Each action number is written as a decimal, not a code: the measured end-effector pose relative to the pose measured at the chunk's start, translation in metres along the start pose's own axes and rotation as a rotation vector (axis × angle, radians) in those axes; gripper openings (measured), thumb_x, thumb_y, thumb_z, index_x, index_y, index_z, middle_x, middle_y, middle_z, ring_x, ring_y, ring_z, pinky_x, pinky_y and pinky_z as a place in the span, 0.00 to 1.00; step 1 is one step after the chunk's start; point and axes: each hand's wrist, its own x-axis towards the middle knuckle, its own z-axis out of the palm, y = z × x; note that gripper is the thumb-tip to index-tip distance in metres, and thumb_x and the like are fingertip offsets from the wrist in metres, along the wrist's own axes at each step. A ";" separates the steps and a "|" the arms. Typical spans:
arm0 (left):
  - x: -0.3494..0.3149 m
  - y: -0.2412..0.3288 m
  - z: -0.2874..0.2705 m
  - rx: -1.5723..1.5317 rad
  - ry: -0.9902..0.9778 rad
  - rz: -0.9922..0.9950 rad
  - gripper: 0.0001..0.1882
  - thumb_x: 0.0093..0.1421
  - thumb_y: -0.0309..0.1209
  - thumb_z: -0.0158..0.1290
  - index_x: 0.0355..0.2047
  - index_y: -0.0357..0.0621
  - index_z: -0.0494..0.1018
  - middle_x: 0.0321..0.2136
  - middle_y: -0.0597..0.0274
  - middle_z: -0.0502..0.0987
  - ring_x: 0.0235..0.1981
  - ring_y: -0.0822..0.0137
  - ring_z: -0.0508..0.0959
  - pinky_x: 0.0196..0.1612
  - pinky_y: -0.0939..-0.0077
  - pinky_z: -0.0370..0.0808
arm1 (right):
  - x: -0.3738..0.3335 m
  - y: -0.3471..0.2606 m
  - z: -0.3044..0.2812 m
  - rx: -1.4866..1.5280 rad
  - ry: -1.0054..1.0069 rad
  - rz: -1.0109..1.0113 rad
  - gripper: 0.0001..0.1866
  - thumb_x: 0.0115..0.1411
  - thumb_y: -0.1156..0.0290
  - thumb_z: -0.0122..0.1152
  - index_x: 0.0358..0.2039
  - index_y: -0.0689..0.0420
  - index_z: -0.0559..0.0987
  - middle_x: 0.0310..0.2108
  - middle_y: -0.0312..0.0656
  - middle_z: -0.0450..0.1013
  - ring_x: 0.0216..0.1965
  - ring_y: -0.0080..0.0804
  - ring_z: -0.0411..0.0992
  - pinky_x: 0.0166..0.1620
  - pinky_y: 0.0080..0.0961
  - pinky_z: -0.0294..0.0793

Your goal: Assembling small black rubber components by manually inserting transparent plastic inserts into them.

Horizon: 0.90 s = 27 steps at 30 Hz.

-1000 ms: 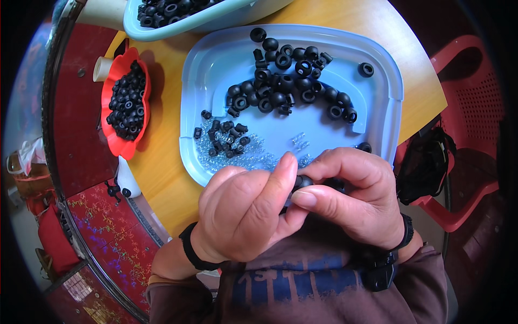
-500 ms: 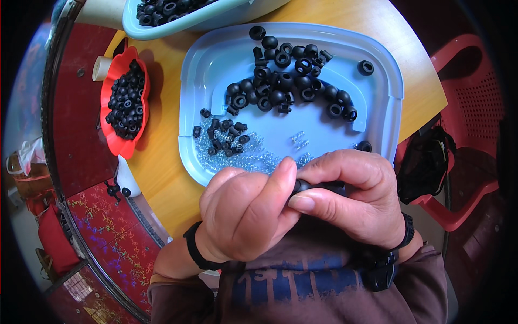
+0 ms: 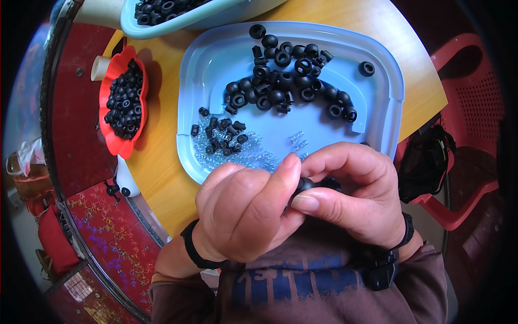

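In front of my chest, at the near edge of the pale blue tray [image 3: 182,129], both hands meet over a small round black cord lock [image 3: 306,184]. My left hand [image 3: 245,208] pinches it from the left between thumb and index finger. From the right, the thumb and index finger of my right hand [image 3: 353,191] press on the same piece. More black parts [image 3: 330,183] show under the curled fingers of my right hand, partly hidden. Round black cord lock shells [image 3: 285,81] lie in the tray's far half. Clear springs [image 3: 243,154] and small black plungers [image 3: 221,135] are heaped at its near left.
A red scalloped dish [image 3: 141,116] of finished-looking black pieces stands left of the tray on the wooden table [image 3: 156,178]. At the back is a second blue tub [image 3: 202,16] with black parts. A red plastic chair [image 3: 469,97] is on the right.
My right index finger has lifted slightly off the cord lock, showing more of it and of the black parts under my right hand. The tray's contents look the same.
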 end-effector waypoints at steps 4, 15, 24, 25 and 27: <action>-0.001 0.001 -0.001 -0.001 -0.017 -0.026 0.21 0.41 0.24 0.58 0.39 0.32 0.72 0.18 0.68 0.68 0.15 0.73 0.67 0.17 0.80 0.62 | 0.000 0.001 -0.002 0.028 -0.010 0.037 0.12 0.46 0.79 0.66 0.33 0.65 0.76 0.28 0.38 0.73 0.32 0.20 0.70 0.37 0.16 0.67; 0.004 0.000 -0.005 0.039 -0.102 -0.062 0.23 0.41 0.31 0.58 0.40 0.37 0.72 0.20 0.66 0.69 0.18 0.69 0.70 0.20 0.77 0.64 | 0.000 0.000 -0.002 0.013 -0.019 -0.007 0.10 0.46 0.80 0.65 0.31 0.65 0.76 0.28 0.38 0.73 0.31 0.21 0.70 0.35 0.15 0.68; 0.024 -0.005 -0.013 0.131 -0.255 -0.006 0.17 0.44 0.40 0.57 0.28 0.41 0.69 0.18 0.63 0.66 0.16 0.65 0.67 0.18 0.73 0.59 | -0.003 0.000 -0.003 0.070 0.037 0.083 0.11 0.47 0.81 0.64 0.33 0.65 0.75 0.30 0.39 0.73 0.31 0.21 0.71 0.36 0.16 0.70; 0.027 -0.005 -0.014 0.145 -0.314 0.009 0.16 0.48 0.41 0.56 0.26 0.40 0.68 0.16 0.61 0.65 0.14 0.62 0.65 0.16 0.72 0.58 | -0.003 0.001 -0.004 0.061 0.036 0.079 0.11 0.47 0.81 0.64 0.33 0.65 0.75 0.29 0.39 0.73 0.31 0.21 0.71 0.36 0.16 0.70; 0.031 -0.005 -0.016 0.154 -0.349 0.028 0.16 0.48 0.41 0.55 0.25 0.40 0.67 0.15 0.61 0.63 0.13 0.62 0.64 0.16 0.72 0.56 | -0.002 0.002 -0.005 0.054 0.035 0.075 0.11 0.47 0.81 0.64 0.33 0.65 0.75 0.29 0.39 0.73 0.31 0.21 0.71 0.35 0.15 0.70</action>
